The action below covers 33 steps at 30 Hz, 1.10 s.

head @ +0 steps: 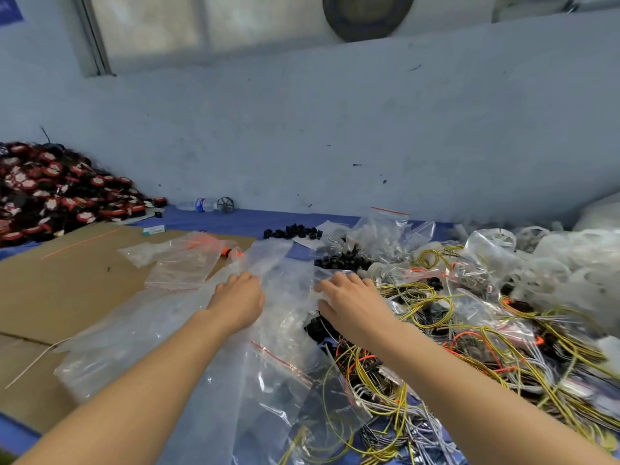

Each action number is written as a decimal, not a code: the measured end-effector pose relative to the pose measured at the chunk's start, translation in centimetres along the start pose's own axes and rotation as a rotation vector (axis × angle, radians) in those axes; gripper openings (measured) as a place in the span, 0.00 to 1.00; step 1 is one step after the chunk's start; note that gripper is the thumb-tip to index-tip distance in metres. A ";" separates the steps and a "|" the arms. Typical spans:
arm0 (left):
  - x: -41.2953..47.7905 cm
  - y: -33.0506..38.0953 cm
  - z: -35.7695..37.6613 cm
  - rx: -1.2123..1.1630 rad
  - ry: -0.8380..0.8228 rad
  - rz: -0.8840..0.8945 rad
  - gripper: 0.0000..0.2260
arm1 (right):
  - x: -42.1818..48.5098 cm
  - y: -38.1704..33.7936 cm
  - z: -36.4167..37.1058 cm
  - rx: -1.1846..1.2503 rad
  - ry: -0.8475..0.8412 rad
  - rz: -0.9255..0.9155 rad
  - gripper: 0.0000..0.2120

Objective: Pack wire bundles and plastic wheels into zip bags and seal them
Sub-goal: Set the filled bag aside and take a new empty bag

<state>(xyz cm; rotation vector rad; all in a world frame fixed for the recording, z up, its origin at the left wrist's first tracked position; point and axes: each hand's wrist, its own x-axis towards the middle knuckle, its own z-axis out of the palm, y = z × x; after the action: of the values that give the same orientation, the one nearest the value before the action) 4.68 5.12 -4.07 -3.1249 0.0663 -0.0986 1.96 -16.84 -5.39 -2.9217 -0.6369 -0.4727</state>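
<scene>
A heap of clear zip bags (pixel 188 330) with red seal strips covers the middle of the table. My left hand (pixel 240 302) lies on the heap, its fingertips curled into the plastic of a clear bag (pixel 278 263). My right hand (pixel 352 303) rests on the same plastic with fingers spread and nearly straight. Yellow, grey and orange wire bundles (pixel 469 347) spread in a tangle to the right of my right hand. White plastic wheels (pixel 570 263) are piled at the far right. Small black parts (pixel 342 256) lie just beyond my right hand.
A brown cardboard sheet (pixel 67 280) covers the left of the blue table. A pile of red and black round parts (pixel 50 193) sits at the far left by the wall. A water bottle (pixel 201 205) lies against the wall. More filled zip bags (pixel 385 229) stand behind.
</scene>
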 end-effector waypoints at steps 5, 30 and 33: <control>-0.5 4.0 -4.8 -0.779 0.346 0.185 0.14 | 1.3 2.2 -4.5 0.450 0.166 0.201 0.21; -5.7 21.4 -2.7 -1.788 -0.634 0.216 0.14 | -12.6 19.3 -14.2 0.305 -0.128 0.301 0.19; -7.6 23.8 -1.3 -1.564 -0.627 0.197 0.10 | -13.9 20.2 -14.0 -0.228 -0.085 0.385 0.17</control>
<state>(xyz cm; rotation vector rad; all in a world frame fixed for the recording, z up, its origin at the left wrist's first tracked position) -4.01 -18.33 -3.63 -4.2355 0.7611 1.7093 -5.39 -42.95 2.44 -3.1820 -0.0180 -0.3977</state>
